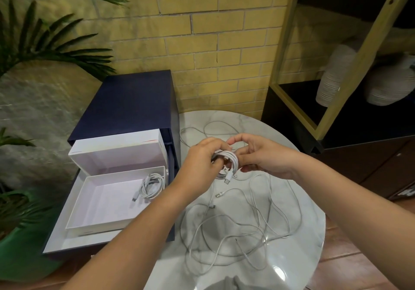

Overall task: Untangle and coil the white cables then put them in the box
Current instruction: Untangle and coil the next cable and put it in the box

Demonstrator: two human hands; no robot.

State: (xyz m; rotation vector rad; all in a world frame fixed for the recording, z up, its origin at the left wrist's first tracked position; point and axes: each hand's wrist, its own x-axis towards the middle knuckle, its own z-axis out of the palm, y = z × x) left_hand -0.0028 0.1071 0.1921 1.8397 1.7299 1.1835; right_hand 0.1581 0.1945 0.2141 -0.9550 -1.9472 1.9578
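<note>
in the head view, at centre frame, the left hand [199,161] and right hand [260,155] both grip a nearly finished coil [226,161]. one coiled cable [152,185] already lies in the white box [89,220] at lower left; a loose tangle [235,229] on the marble table [303,211] at lower centre remains.

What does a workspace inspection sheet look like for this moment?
Surface: round marble table, glossy.
Job's things: white box open, one coiled cable lying inside; second coil held above the table.
Clutter: nothing seen.
Grippers: left hand and right hand both grip the second coil.
Cables: loose cables tangled on the table.
Surroundings: navy box, brick wall, plant, shelf.
</note>
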